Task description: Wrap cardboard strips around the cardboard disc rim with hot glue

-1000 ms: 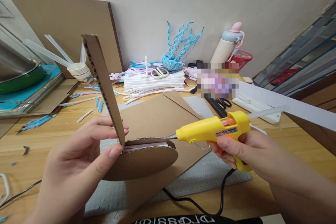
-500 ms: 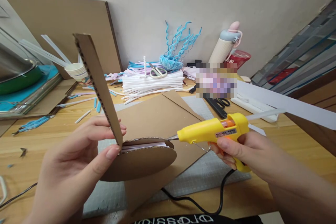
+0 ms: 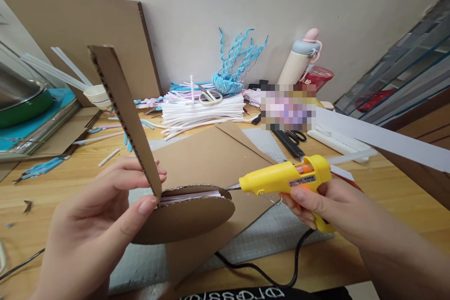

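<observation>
Left grip raised at lower left, back of wrist toward camera. Thumb presses up against extended fingers in a tight pinch. Right grip comes in from lower right on a bare forearm, closed, thumb laid forward, other fingers curled beneath. Grips well apart.

Tiny diff vs 1 s ago: cardboard strip leans a bit further left, and left hand slid left w/ it. Glue gun in right hand dropped slightly, nozzle now lower by the cardboard disc edge.
</observation>
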